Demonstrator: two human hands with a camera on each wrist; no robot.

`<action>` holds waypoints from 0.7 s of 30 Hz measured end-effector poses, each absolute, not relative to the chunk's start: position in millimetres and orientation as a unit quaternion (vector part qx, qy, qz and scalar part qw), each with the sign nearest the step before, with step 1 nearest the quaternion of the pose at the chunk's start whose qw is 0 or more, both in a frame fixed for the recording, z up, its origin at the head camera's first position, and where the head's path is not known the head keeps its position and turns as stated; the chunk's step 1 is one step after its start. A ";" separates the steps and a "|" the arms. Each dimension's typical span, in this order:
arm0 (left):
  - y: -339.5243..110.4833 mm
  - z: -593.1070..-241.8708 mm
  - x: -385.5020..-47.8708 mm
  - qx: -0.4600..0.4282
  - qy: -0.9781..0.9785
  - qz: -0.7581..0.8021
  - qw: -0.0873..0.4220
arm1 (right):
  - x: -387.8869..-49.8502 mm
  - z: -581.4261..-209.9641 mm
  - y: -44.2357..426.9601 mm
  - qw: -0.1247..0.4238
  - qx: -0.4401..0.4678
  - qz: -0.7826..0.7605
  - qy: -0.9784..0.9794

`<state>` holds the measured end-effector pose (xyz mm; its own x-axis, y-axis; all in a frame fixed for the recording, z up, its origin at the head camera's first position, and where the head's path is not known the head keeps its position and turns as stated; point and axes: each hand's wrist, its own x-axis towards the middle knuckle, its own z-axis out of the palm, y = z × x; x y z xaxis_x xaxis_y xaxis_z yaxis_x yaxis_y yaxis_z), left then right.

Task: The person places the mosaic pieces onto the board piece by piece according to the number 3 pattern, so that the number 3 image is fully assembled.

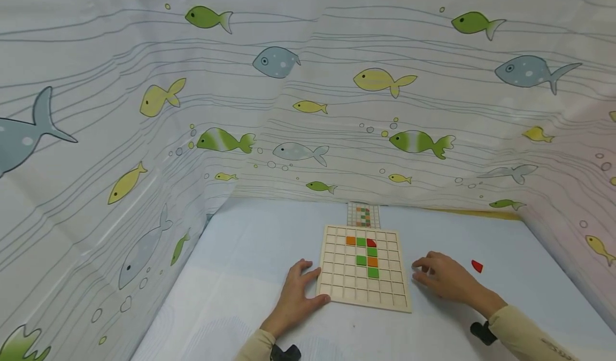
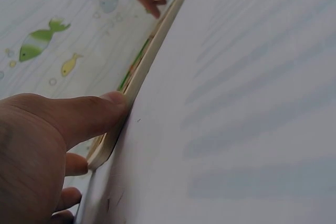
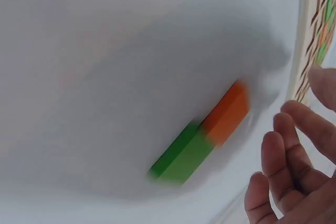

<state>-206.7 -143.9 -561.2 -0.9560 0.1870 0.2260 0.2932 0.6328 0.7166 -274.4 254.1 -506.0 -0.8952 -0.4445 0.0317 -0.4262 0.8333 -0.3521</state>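
Observation:
A wooden grid board (image 1: 340, 286) lies flat, with orange, green and red pieces set in several squares. My left hand (image 1: 297, 294) holds its near left corner, thumb on the near edge and a finger at the left edge. In the left wrist view the thumb of that left hand (image 2: 58, 124) presses the board's rim (image 2: 152, 59). Just right of the board hovers my right hand (image 1: 445, 276), fingers loosely bent and apart, nothing visible between them. Beside it in the right wrist view lie a green block (image 3: 184, 153) and an orange block (image 3: 227, 114), end to end.
A red piece with a curved edge (image 1: 477, 266) lies on the table right of my right hand. Behind the board is a small printed grid card (image 1: 363, 215) showing a coloured pattern. Fish-printed sheets (image 1: 308, 131) wall in the table at the back and sides.

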 end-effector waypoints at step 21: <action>-142.5 -557.4 -206.1 -0.128 -0.901 -0.409 0.065 | -254.6 -517.0 327.8 0.058 -0.190 -0.189 0.962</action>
<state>-206.1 -142.5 -557.4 -0.9586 0.1774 0.2226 0.2843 0.6328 0.7203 -254.6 327.8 -517.0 -0.9213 -0.3869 -0.0399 -0.3428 0.8562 -0.3864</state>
